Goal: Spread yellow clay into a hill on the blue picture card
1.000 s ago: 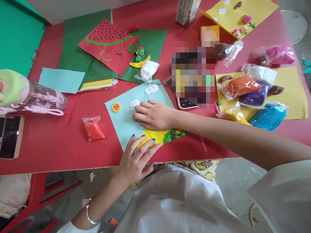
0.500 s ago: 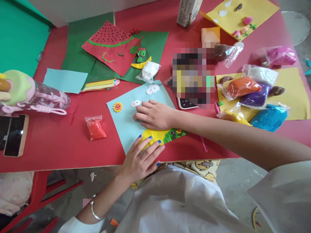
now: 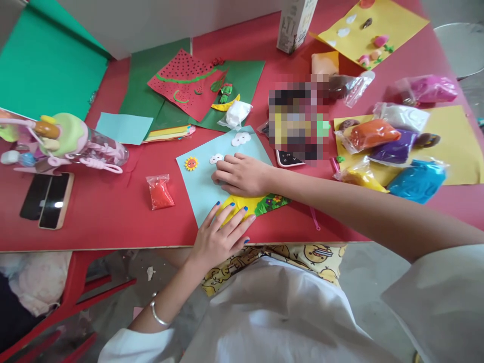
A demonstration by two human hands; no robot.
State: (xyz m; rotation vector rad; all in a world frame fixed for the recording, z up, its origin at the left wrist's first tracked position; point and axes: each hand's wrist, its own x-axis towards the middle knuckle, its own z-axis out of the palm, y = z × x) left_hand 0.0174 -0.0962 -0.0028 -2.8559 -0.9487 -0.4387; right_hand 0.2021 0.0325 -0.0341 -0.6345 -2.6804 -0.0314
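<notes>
A light blue sheet of paper [image 3: 196, 189] lies before me, bearing a clay sun [image 3: 191, 163], two white clay clouds [image 3: 241, 138], a yellow clay patch [image 3: 239, 204] and a green clay strip with flowers [image 3: 273, 202]. My left hand [image 3: 219, 234] is open, its fingers spread over the yellow clay and the sheet's near edge. Palm down above the yellow patch rests my right hand [image 3: 244, 175], open with fingers slightly bent, touching the sheet beside the lower cloud. What lies beneath its palm is hidden.
A bag of red clay [image 3: 160, 192] lies to the left, near a bottle [image 3: 102, 148] and phones [image 3: 56, 201]. Several clay bags [image 3: 395, 141] sit on yellow paper at right. Behind are a watermelon-patterned red sheet [image 3: 187, 83] and a carton [image 3: 297, 25].
The view has shifted, so the things on the left appear further right. Both hands stay on the sheet in nearly the same places.
</notes>
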